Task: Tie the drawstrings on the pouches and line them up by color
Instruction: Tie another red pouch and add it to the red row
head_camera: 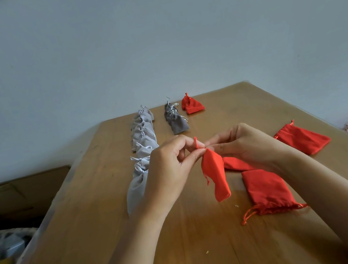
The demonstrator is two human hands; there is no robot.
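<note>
Left fingers (191, 157): narrowed to a pinch, thumb and forefinger nipping the red drawstring (196, 143) at the neck of the held pouch. One cord end stands up above the pinch.
Right fingers (213, 143): also closed to a pinch, meeting the left ones at the same neck from the other side.
Left hand (169, 166) and right hand (244, 143): both raised over the counter, wrists well apart.
Held pouch (216, 175): red, soft matte cloth, hanging limp and creased lengthwise below the pinch. A trailing cord (205, 176) dangles down its left edge.
Step in hand (judged): knotting this pouch's cords. One pinch should keep the neck gathered tight while the other draws the loop through. The cord is thin and likely slippery, so grip close to the knot and pull both ends evenly.
Near red pouch (267, 190): flat rectangle beside the right wrist, its ruffled neck and loose cords toward the viewer.
Hidden red pouch (236, 164): partly under the right hand.
Far-right red pouch (302, 138): flat, lying well apart.
Tied red pouches (191, 105): small bunched group at the far edge.
Dark grey row (175, 118): short line, pale cords.
Light grey row (142, 141): long line, white bows.
Counter (186, 254): smooth, wood-toned, with a slight sheen.
</note>
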